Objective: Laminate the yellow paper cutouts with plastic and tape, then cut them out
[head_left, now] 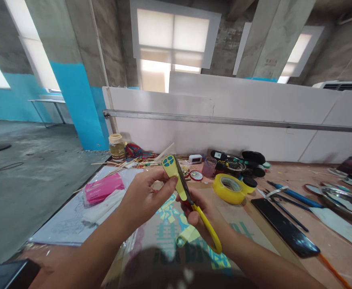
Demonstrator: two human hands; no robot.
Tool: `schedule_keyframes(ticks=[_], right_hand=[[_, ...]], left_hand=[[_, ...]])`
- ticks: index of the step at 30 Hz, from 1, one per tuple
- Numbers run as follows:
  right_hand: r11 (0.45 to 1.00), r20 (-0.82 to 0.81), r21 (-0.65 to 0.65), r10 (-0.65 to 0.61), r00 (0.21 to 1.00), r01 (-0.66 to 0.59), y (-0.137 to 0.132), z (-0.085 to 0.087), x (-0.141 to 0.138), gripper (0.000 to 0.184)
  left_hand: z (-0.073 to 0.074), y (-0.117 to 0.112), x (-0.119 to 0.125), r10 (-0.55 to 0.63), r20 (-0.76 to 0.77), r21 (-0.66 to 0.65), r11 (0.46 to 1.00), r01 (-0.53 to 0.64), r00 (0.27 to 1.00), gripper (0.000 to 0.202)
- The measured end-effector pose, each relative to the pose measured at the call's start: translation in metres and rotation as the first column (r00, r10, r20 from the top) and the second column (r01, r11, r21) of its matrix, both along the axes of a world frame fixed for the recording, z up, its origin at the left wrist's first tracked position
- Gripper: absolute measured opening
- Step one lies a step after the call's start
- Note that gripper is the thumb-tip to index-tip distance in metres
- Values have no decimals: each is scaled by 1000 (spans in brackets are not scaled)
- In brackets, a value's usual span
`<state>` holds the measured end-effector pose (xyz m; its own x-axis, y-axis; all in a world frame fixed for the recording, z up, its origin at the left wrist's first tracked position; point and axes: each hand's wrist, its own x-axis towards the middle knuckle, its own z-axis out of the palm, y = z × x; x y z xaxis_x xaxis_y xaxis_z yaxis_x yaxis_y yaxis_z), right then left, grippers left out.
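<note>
My left hand [144, 196] pinches a yellow paper cut-out with teal spots [171, 168] and holds it upright above the table. My right hand [201, 214] is closed on yellow-handled scissors [206, 226], whose dark blades [182, 180] run up along the cut-out's right edge. Below the hands, yellow and teal paper scraps [176, 220] lie on a brown cardboard sheet [245, 224].
A roll of yellow tape [228, 188] sits right of the hands, with a black phone [284, 226], blue-handled tools [293, 196] and a metal dish [344, 202] further right. A pink pack [103, 188], bamboo sticks [121, 164] and a jar [116, 146] lie left. A white wall board [224, 120] runs behind.
</note>
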<state>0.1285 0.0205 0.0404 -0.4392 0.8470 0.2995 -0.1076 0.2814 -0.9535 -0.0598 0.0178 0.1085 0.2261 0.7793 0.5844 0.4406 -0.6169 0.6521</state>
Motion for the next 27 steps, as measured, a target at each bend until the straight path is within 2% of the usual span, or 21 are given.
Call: schedule_keyframes(ticks=[7, 11, 17, 27], right_hand=[[1000, -25, -4, -23, 999, 23, 0, -1, 0, 70], [1000, -50, 14, -1, 999, 2, 1, -2, 0, 67], [998, -11, 57, 22, 1000, -21, 2, 1, 4, 73], [995, -57, 95, 29, 998, -23, 2, 3, 4, 68]], left_hand=[[0, 0, 4, -61, -18, -1, 998, 61, 998, 24], [-3, 2, 5, -108, -4, -61, 992, 108, 994, 24], [-7, 3, 4, -157, 8, -82, 984, 157, 988, 25], [-4, 2, 9, -123, -63, -54, 991, 120, 990, 28]])
